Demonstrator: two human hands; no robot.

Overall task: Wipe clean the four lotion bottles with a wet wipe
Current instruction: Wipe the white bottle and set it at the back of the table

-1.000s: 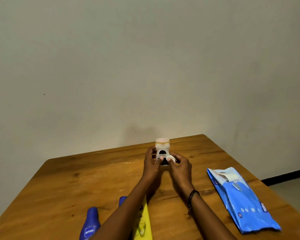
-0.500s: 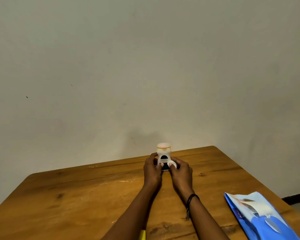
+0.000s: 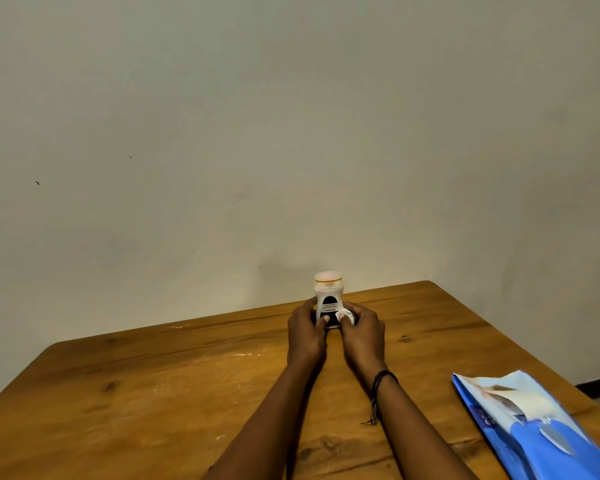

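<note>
One lotion bottle (image 3: 328,292) is in view, white with a pale cap and a black patch on its label. There is one wet wipe (image 3: 347,316), a small white wad. One pack of wet wipes (image 3: 534,431) shows, blue with a lighter flap. There is one wooden table (image 3: 153,393). Two hands are in view, the left hand (image 3: 305,336) and the right hand (image 3: 362,336), each with its bare forearm. One black cord bracelet (image 3: 381,379) sits on the right wrist.

Print on the white lotion bottle (image 3: 328,295) is too small to read. Marks on the blue wet-wipe pack (image 3: 537,445) are too blurred to make out.
</note>
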